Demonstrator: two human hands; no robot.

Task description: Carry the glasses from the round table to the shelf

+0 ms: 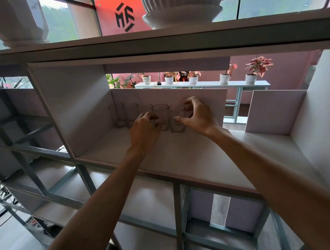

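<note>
the glasses [161, 116] are clear and colourless, and the shelf [190, 154] they stand on is pale lilac-white with grey-blue frame bars. the ribbed bowl [182, 7] above is white, the banner [120, 14] red-orange with a black logo. the plants [258, 64] have pink leaves in white pots.

Left hand [144, 128] hides a glass [161, 117] base; grip unclear

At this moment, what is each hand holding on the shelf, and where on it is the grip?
The left hand grips a clear glass around its lower side. The right hand holds the neighbouring glass around its upper side. Both glasses stand on the shelf.
</note>
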